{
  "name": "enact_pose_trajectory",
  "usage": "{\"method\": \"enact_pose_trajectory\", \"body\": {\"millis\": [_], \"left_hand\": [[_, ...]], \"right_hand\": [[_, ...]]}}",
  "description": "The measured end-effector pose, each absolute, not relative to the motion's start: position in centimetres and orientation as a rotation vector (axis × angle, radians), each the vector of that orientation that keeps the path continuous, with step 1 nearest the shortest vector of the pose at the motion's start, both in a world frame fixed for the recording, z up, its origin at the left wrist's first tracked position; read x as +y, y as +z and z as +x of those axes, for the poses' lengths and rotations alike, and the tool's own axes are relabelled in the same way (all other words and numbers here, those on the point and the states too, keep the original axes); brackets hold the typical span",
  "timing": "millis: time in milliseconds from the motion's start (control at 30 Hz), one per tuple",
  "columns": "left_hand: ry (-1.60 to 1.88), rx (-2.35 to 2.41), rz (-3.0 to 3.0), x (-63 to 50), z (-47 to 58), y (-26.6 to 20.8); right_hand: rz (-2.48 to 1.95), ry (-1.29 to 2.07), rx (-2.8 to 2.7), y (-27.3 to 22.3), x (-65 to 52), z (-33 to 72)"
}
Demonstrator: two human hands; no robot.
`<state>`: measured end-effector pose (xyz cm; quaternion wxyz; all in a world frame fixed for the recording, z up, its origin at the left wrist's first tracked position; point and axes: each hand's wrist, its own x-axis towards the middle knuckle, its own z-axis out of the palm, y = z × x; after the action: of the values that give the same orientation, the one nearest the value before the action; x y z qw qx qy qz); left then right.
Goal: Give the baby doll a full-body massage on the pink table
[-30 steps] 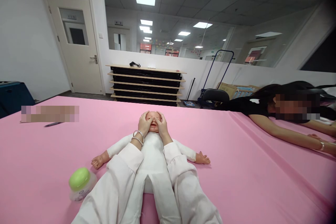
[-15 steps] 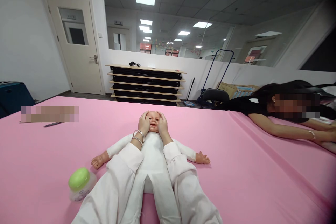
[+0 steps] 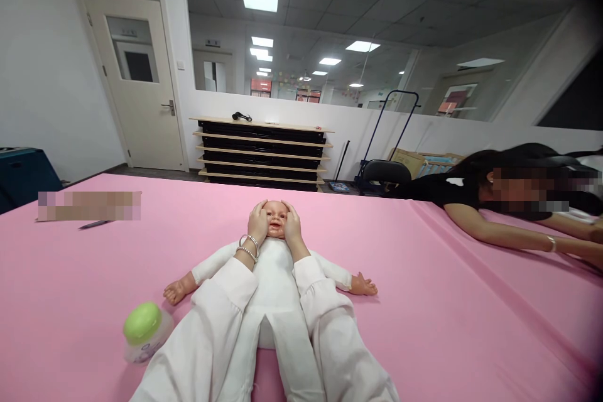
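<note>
A baby doll point(image 3: 276, 276) with a white cloth body lies on its back on the pink-covered table point(image 3: 438, 326), its arms spread out. My left hand point(image 3: 257, 225) cups one side of the doll's head, and my right hand point(image 3: 293, 226) cups the other. Between my palms the doll's face point(image 3: 276, 217) shows, while the sides of its head are hidden. My fingers rest along the temples and point toward the top of the head. Left of the doll, near my left sleeve, stands a jar with a green lid point(image 3: 142, 323).
A pen point(image 3: 97, 224) lies at the table's far left, by a blurred-out patch. At the right, another person point(image 3: 471, 201) leans over the table with arms stretched out. Behind the table are a stack of shelves or boards point(image 3: 264, 151), a chair point(image 3: 387, 173) and a trolley point(image 3: 400, 97).
My hands keep their place on the doll's head. At the right, the other person's forearms have shifted slightly.
</note>
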<state>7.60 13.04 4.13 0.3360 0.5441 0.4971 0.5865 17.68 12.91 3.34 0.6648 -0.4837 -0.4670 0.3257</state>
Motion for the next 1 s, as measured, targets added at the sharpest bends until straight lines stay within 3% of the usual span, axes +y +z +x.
{"method": "enact_pose_trajectory", "body": {"millis": [600,1000], "left_hand": [[1.594,1.372,1.513,13.0,7.7,3.1],[1.565,1.472,1.546,12.1,7.5,3.8]], "right_hand": [[-0.996,0.764,-1.128,1.5,13.0,17.9],[-1.175,0.66,-1.162,2.5,12.1,17.7]]}}
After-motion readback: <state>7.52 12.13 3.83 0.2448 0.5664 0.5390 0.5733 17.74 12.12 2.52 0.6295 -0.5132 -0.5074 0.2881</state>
